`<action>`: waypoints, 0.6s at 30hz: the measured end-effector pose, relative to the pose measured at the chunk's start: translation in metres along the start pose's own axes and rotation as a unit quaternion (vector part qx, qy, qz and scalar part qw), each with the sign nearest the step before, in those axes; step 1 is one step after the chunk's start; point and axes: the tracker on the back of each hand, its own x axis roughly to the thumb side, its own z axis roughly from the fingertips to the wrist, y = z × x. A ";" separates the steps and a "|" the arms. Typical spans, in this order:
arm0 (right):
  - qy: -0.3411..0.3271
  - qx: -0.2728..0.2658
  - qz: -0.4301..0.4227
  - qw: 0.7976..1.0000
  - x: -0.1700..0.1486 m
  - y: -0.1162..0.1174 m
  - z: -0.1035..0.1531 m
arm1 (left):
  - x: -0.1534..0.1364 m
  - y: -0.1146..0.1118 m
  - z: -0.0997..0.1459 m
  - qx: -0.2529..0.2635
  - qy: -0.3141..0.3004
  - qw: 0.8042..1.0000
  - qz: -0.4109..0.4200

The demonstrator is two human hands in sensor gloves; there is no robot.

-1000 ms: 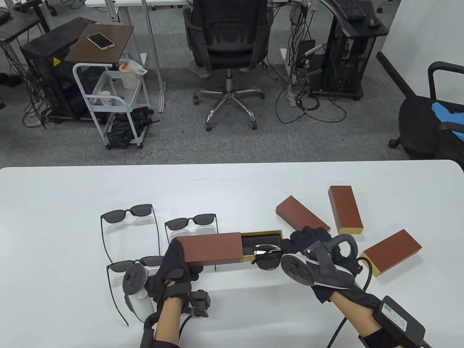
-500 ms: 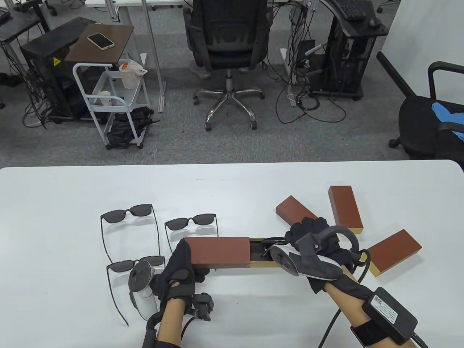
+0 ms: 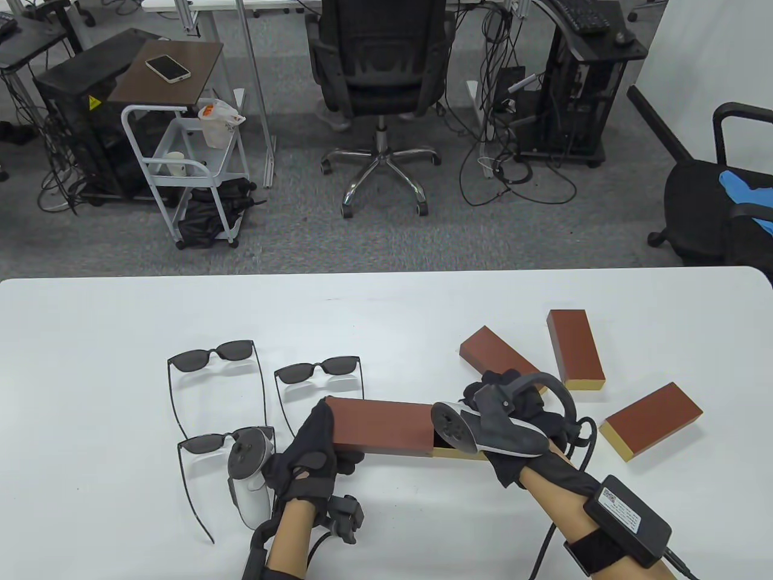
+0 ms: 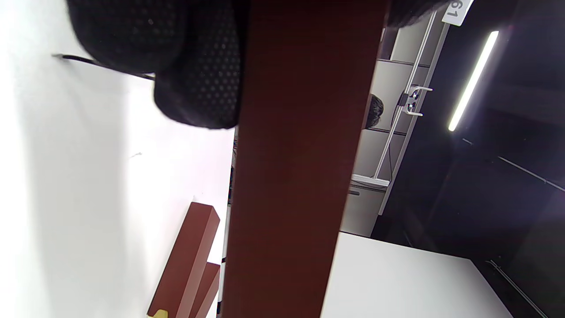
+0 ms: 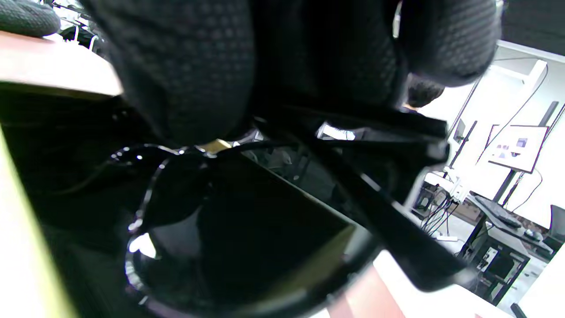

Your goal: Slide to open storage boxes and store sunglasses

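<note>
My left hand point(image 3: 323, 440) grips the left end of a brown sleeve box point(image 3: 381, 425) lying on the white table point(image 3: 386, 314). The box's gold-edged inner tray point(image 3: 462, 454) sticks out of its right end. My right hand point(image 3: 506, 400) is over that open tray and hides it in the table view. In the right wrist view its fingers point(image 5: 185, 75) hold a folded pair of black sunglasses point(image 5: 247, 238) down in the tray's black inside. In the left wrist view my fingers point(image 4: 198, 84) press against the brown sleeve point(image 4: 300, 176).
Three more pairs of sunglasses lie open at the left: one far point(image 3: 212, 353), one middle point(image 3: 319, 368), one beside my left hand point(image 3: 208, 443). Three closed brown boxes point(image 3: 496, 356) point(image 3: 575, 349) point(image 3: 653, 420) lie fanned out at the right, close behind my right hand.
The left hand and the box have shifted to the right. The right hand has carried the sunglasses left and down from the tray's front edge into it, now covering the opening.
</note>
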 end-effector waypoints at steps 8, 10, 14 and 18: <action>0.009 0.000 -0.041 0.999 0.001 0.004 -0.003 | 0.001 -0.004 0.000 -0.018 0.001 1.000 0.004; 0.010 0.001 -0.047 0.999 0.002 0.005 -0.005 | 0.001 -0.003 0.000 -0.018 0.002 1.000 0.002; 0.010 -0.015 -0.052 0.998 0.004 0.008 -0.006 | -0.003 -0.002 0.000 -0.014 0.011 1.000 0.010; 0.021 -0.020 -0.076 0.997 0.001 0.015 -0.007 | -0.007 0.000 0.001 0.001 0.014 1.000 0.013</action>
